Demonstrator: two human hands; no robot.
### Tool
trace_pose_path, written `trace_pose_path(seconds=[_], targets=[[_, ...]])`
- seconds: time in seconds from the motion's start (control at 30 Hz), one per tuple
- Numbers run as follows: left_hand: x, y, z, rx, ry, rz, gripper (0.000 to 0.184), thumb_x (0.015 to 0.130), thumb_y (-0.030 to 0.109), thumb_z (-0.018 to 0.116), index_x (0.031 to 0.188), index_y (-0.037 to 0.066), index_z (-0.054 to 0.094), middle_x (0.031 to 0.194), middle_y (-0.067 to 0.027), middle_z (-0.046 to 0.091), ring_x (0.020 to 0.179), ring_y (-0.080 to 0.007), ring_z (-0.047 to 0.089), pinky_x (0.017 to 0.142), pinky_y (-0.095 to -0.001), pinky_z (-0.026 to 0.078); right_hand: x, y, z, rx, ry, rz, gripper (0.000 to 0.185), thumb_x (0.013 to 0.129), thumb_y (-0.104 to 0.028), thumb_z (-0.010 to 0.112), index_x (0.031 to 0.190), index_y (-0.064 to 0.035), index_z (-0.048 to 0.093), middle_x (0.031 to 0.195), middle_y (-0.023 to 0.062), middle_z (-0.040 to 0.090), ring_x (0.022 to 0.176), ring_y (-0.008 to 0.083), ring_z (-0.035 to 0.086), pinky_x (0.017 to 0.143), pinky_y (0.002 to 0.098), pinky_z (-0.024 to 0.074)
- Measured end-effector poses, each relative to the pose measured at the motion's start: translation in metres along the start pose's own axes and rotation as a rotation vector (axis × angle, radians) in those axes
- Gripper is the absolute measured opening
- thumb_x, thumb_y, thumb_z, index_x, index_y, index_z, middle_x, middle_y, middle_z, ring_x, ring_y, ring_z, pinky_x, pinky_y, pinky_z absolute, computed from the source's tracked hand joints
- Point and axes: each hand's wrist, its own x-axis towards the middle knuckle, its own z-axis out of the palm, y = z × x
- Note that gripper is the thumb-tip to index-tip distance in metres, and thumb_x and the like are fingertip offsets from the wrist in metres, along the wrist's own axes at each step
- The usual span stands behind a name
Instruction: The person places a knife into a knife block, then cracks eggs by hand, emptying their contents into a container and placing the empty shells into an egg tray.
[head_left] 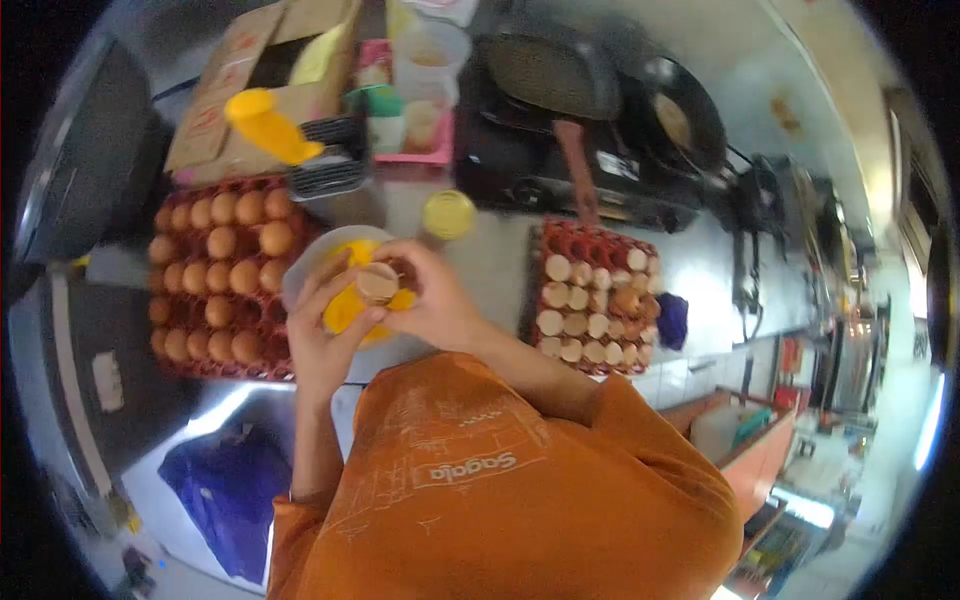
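Both of my hands meet over a pale bowl (pixel 297 268) holding bright yellow egg yolk (pixel 345 308). Between them is a cracked eggshell (pixel 378 281), its open side facing up. My left hand (pixel 325 325) curls its fingers and thumb about the shell from the left. From the right, my right hand (pixel 432 298) grips it too, its thumb close to the left thumb. Part of the shell is hidden by the fingers. Left of the bowl, a red egg tray (pixel 262 345) carries several whole brown eggs (pixel 222 242).
A second red tray (pixel 585 240) at the right holds several empty eggshells (pixel 575 323). Behind the bowl stands a round yellow-topped container (pixel 448 215). A dark pan (pixel 550 80) and a black wok (pixel 690 115) sit on the stove (pixel 500 165). A yellow-handled tool (pixel 270 125) lies near cardboard (pixel 215 110).
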Motion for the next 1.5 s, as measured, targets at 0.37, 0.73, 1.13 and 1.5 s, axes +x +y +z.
trace_pose_path(seconds=[0.37,0.73,1.13,1.5], targets=[[-0.007,-0.008,-0.016,0.293,-0.006,0.059,0.03,0.087,0.012,0.071,0.114,0.0,0.067,0.116,-0.0193,0.069,0.108,-0.0342,0.066,0.096,-0.0408,0.05,-0.104,-0.024,-0.219,-1.074,0.293,0.385,0.062,0.074,-0.019,0.08,0.129,-0.0014,0.06,0.123,0.0198,0.063,0.114,0.0302,0.061,0.098,0.0412,0.0491],[-0.027,0.017,-0.088,0.689,0.414,-0.166,0.039,0.074,0.001,0.071,0.112,0.008,0.07,0.111,-0.0126,0.065,0.107,-0.0311,0.059,0.094,-0.0433,0.045,-0.052,-0.034,-0.136,-0.866,0.385,0.237,0.038,0.08,-0.007,0.076,0.115,0.0009,0.064,0.105,0.0129,0.062,0.089,0.0218,0.065,0.077,0.0329,0.0514],[-0.043,0.014,-0.126,1.059,0.008,-0.137,0.037,0.063,0.012,0.077,0.098,0.012,0.066,0.103,-0.0035,0.066,0.114,-0.0265,0.055,0.099,-0.0553,0.03,0.002,-0.035,-0.018,-0.719,-0.224,-0.196,0.042,0.083,-0.012,0.075,0.122,-0.0052,0.062,0.114,0.0157,0.062,0.101,0.0338,0.063,0.089,0.0393,0.0518],[-0.011,0.048,-0.042,-0.174,0.107,-0.206,0.043,0.077,0.013,0.08,0.115,0.003,0.061,0.102,-0.0053,0.067,0.107,-0.0165,0.06,0.096,-0.0342,0.044,0.01,-0.019,0.031,-0.281,-0.29,-0.3,0.046,0.084,-0.017,0.077,0.126,-0.0056,0.06,0.121,0.014,0.059,0.106,0.0315,0.06,0.092,0.0404,0.0503]])
